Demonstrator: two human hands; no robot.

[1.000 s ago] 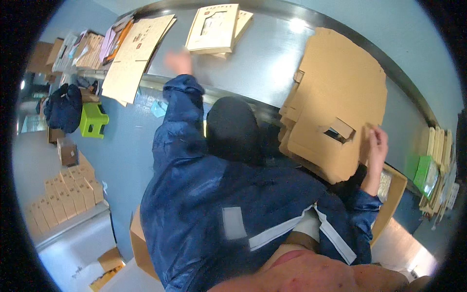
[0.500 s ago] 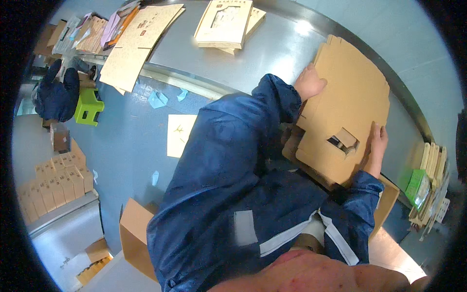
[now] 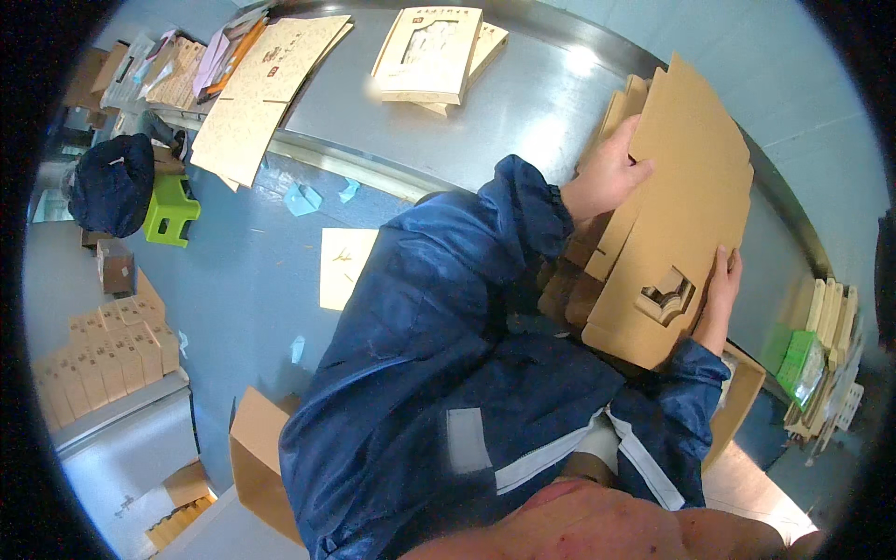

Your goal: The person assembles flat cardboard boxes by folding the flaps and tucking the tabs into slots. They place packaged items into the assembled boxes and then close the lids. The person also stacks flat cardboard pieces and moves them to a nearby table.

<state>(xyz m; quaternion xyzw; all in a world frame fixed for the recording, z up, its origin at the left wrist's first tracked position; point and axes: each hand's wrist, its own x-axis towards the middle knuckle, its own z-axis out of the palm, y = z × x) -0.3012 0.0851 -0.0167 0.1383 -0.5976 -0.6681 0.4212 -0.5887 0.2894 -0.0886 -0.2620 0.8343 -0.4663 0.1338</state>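
your left hand [image 3: 607, 177] grips cardboard sheets [image 3: 686, 210], still unfolded; your right hand [image 3: 721, 294] touches their edge, its grip unclear.

The worktop [image 3: 532, 121] is smooth, glossy metal, reflecting light. At its right end, the cardboard sheets [image 3: 691, 187] have a matt, smooth face. Near the far edge, the windowed box [image 3: 422, 82] is matt paperboard. The sleeve [image 3: 523, 210] is creased, slightly glossy cloth; the stool [image 3: 169, 207] is plastic.
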